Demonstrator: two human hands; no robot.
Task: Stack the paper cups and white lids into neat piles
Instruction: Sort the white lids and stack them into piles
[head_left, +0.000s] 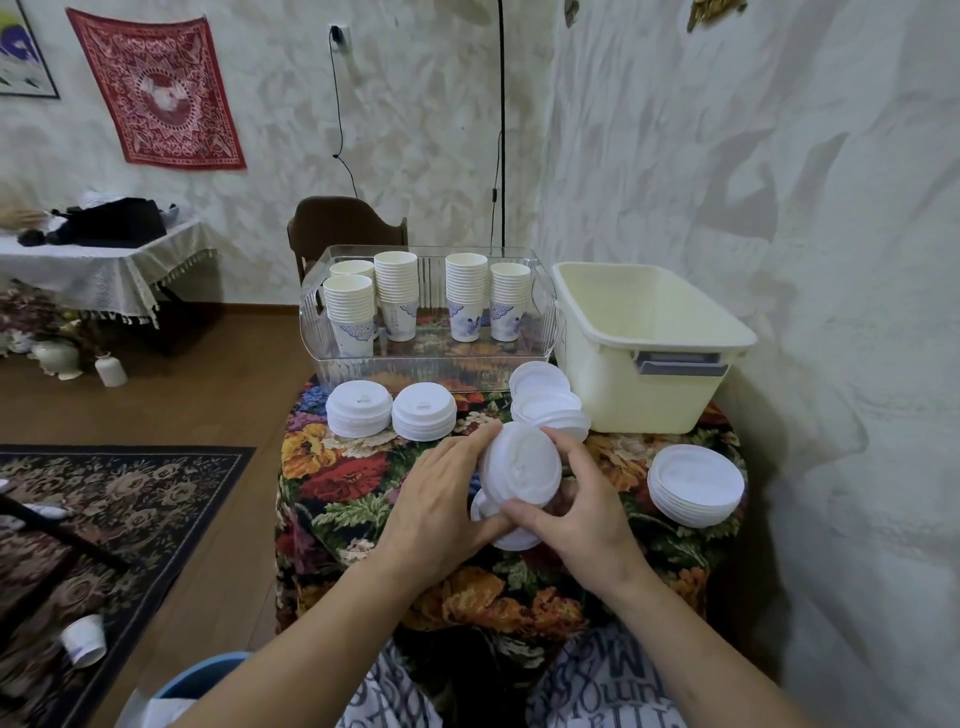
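Both hands hold a small stack of white lids (521, 470) just above the floral tablecloth (337, 467), near the table's middle. Left hand (441, 512) cups the stack from the left & below, fingers curled along its left edge up to the top rim. Right hand (576, 512) grips from the right: thumb across the lower front edge, fingers curled over the upper right rim. Stack is tilted, top face toward the camera. A lower lid (511, 540) sticks out beneath the thumbs; can't tell if it's part of the held stack or lying on the cloth, since the hands hide the join.

Other lids: 2 neat piles, left lid pile (358, 408) & middle lid pile (423, 410), just beside each other in front of the clear tray (311, 332). A loose, slumped lid heap (548, 402) lies behind the hands, touching the cream tub (649, 353); its count is unclear. A flat, upside-down lid pile (696, 483) sits at the table's right edge, well apart from the hands.

Paper cups stand in 5 stacks (397, 293) inside the clear tray, the rear-left one partly hidden by the front-left one. A single paper cup (83, 639) lies on its side on the rug (130, 499), bottom left.
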